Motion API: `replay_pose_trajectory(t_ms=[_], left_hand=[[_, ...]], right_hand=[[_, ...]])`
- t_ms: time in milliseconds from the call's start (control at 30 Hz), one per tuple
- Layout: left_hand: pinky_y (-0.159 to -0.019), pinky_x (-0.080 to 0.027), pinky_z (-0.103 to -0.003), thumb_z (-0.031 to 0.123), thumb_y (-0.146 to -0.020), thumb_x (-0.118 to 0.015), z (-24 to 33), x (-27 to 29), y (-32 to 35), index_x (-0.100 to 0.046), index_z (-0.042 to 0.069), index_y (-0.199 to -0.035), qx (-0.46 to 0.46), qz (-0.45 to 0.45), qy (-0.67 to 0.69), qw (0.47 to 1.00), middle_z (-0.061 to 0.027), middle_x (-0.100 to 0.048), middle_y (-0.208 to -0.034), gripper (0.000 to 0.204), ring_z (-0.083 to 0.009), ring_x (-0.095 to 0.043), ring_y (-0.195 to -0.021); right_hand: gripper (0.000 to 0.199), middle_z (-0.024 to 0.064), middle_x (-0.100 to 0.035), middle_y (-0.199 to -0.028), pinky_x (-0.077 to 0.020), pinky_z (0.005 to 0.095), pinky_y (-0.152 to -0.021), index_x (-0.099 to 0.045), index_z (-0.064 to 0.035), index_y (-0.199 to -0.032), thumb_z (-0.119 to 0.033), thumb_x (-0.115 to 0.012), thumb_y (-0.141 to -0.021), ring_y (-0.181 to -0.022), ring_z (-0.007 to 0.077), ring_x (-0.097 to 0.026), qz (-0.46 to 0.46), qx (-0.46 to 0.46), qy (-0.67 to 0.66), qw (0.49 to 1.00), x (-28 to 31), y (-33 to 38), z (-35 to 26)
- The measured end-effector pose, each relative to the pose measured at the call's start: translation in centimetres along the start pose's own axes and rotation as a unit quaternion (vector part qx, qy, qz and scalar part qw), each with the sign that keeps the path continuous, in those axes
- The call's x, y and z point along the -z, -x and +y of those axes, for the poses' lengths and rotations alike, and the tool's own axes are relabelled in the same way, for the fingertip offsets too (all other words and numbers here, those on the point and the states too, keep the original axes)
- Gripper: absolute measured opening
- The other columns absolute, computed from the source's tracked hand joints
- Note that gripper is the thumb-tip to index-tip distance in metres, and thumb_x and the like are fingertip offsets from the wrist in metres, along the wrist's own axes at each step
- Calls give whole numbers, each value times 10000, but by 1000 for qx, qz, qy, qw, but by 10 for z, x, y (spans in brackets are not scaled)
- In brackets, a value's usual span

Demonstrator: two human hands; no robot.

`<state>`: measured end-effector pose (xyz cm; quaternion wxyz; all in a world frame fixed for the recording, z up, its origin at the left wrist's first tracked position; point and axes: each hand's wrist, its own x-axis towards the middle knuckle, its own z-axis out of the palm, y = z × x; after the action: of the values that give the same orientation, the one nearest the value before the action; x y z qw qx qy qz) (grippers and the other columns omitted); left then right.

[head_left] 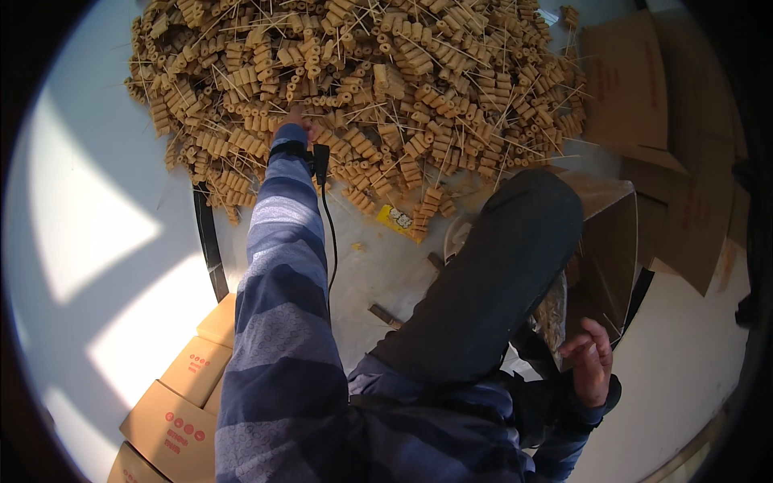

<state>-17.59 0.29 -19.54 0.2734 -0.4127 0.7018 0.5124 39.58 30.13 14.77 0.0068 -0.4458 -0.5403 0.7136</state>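
Now: tan rolls (pixel 364 76) heaped around, beyond left grip (pixel 299 121).

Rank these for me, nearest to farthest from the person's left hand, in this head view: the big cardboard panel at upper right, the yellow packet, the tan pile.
1. Tan pile: right at the left hand.
2. Yellow packet: lower and to the right, at the pile's front edge.
3. Cardboard panel: far right, beyond the pile's right side.

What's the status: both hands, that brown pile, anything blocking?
Left hand at the brown pile, grip unclear. Right hand loosely open, nothing visible in it. Bent leg between right hand and pile; yellow packet at pile's near edge.
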Motion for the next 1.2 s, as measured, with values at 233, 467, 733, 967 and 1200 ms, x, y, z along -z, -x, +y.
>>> replay_pose_trajectory(t_ms=[233,467,733,967,1200], left_hand=[[-459,-479,-286,301,-1024,-531,-9,13,18,-625,41,-900,-27,-30,67,997,-59,-587,-684,303,-204,-656,-605],[-581,-395,-314,428,-1035,-515,-12,38,106,-587,25,-1003,-194,-220,43,955,-32,-457,-651,411,-184,-515,-628],[-593,-397,-302,472,-1032,-508,11,67,292,-576,62,-945,-288,-464,180,818,-17,-464,-668,425,-180,-512,-646],[-630,-427,-314,462,-1056,-444,-63,50,432,-558,78,-956,-145,-644,160,734,-17,-440,-654,412,-180,-486,-653],[-702,-479,-322,412,-1073,-407,-103,44,482,-571,71,-964,-94,-681,96,720,-43,-514,-730,394,-205,-549,-716]], right_hand=[[502,124,-688,-909,-470,304,-855,-488,3,-1374,-302,-569,-983,-863,176,-633,-8,3,23,1000,-6,-3,0],[470,124,-698,-929,-490,307,-850,-494,13,-1364,-271,-572,-998,-896,185,-653,-46,40,-29,998,-25,-1,-12],[422,133,-686,-1068,-515,323,-869,-538,2,-1336,-310,-484,-1058,-958,183,-663,-236,3,-14,972,-100,-8,-44],[550,122,-578,-1302,-485,368,-994,-435,5,-1442,-387,-473,-1059,-1150,199,-593,-252,102,-118,955,-167,-15,-36],[402,138,-602,-1296,-437,421,-1069,-511,-21,-1332,-318,-479,-1063,-1193,228,-587,-129,168,-225,951,-139,6,-27]])
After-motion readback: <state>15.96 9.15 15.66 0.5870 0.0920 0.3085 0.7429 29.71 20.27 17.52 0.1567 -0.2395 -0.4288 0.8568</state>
